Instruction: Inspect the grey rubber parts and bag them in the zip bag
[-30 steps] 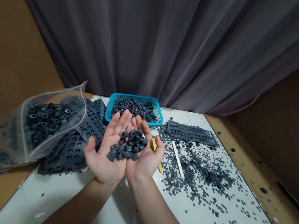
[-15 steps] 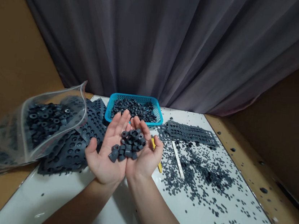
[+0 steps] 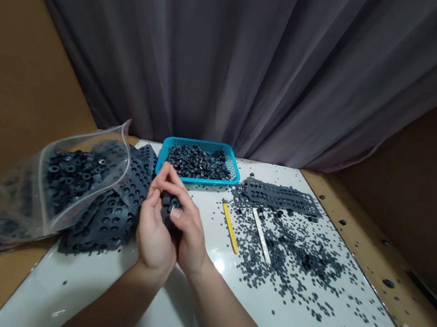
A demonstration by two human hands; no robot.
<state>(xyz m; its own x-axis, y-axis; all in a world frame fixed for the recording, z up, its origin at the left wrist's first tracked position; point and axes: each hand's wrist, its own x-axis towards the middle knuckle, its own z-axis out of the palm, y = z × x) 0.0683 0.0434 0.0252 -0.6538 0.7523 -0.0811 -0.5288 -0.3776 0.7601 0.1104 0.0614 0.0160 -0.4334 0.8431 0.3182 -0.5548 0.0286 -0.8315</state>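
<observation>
My left hand (image 3: pixel 155 224) and my right hand (image 3: pixel 189 234) have closed together over a bunch of dark grey rubber rings (image 3: pixel 169 208), with the fingers of both curled around them. My hands hide most of the rings, and only a few show between the fingers. Beyond my fingertips sits a blue plastic basket (image 3: pixel 196 180) holding a heap of the same rings. To the left of my hands lies a punched dark rubber sheet (image 3: pixel 105 224), and a clear zip bag (image 3: pixel 81 178) of rings rests partly on it.
A second punched sheet (image 3: pixel 282 197), a slim yellow tool (image 3: pixel 229 227), a white strip (image 3: pixel 261 236) and many small dark discs (image 3: pixel 290 257) lie on the white tabletop (image 3: pixel 67 293). A wooden ledge (image 3: pixel 354 228) runs along the right, with a grey curtain (image 3: pixel 232 54) behind.
My cupped, open palms have closed and turned toward each other around the rings, and my hands have moved slightly left. The rings are now mostly hidden.
</observation>
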